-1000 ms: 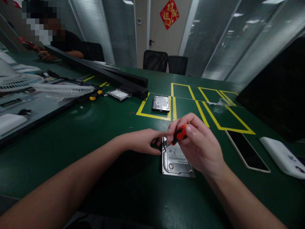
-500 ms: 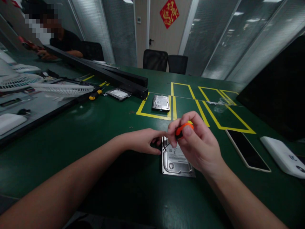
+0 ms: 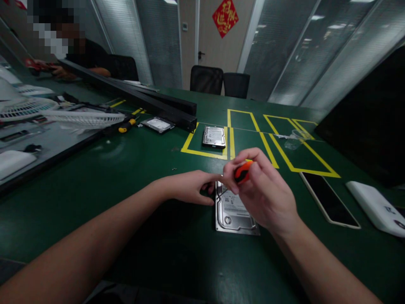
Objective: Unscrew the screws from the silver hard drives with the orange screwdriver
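A silver hard drive [image 3: 232, 213] lies flat on the green table [image 3: 126, 181] in front of me. My right hand [image 3: 262, 194] is closed round a small screwdriver with an orange and black handle [image 3: 243, 172], its thin tip down at the drive's far left corner. My left hand [image 3: 191, 188] rests on the table at that same corner, thumb and fingers pinched against the drive's edge. The far part of the drive is hidden behind my right hand.
A second hard drive [image 3: 214, 137] sits in a yellow taped box, a third [image 3: 157, 124] by a black rail [image 3: 152, 103]. A phone [image 3: 329, 200] and a white device [image 3: 376, 209] lie at right. A yellow screwdriver [image 3: 126, 126] and fan grilles [image 3: 63, 116] lie left. Another person sits far left.
My right hand's fingers have shifted round the orange handle, which has turned slightly. The left hand and the drive have stayed in place.
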A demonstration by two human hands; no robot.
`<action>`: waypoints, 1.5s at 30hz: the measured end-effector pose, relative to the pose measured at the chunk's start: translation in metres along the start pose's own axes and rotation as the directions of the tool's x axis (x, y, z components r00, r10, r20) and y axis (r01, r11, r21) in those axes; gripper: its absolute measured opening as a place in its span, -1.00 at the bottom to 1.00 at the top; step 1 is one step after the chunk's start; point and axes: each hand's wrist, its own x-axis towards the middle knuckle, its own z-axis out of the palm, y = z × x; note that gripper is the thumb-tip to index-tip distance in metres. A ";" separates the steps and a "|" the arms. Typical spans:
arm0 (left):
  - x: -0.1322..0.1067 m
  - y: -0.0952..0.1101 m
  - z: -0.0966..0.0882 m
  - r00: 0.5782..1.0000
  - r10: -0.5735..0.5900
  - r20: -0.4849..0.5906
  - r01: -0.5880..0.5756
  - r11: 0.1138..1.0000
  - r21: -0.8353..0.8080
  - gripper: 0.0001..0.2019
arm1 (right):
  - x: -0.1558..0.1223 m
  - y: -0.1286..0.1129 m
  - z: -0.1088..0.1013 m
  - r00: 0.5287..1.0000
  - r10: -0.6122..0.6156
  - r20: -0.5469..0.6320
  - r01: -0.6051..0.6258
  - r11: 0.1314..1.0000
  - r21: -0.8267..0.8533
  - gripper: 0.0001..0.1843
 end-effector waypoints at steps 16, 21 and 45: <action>0.000 -0.001 0.000 1.000 -0.002 -0.006 0.002 1.000 -0.009 -0.53 | -0.001 -0.001 -0.001 1.000 0.004 0.009 -0.004 0.999 -0.034 -0.56; 0.001 -0.003 0.002 1.000 0.015 -0.018 -0.015 1.000 -0.006 -0.57 | -0.001 0.001 -0.003 1.000 0.002 0.019 -0.001 0.999 -0.051 -0.84; 0.001 -0.006 0.003 1.000 0.014 -0.005 -0.014 1.000 -0.016 -0.56 | -0.001 0.001 -0.002 1.000 0.009 -0.006 -0.010 0.986 -0.167 -0.67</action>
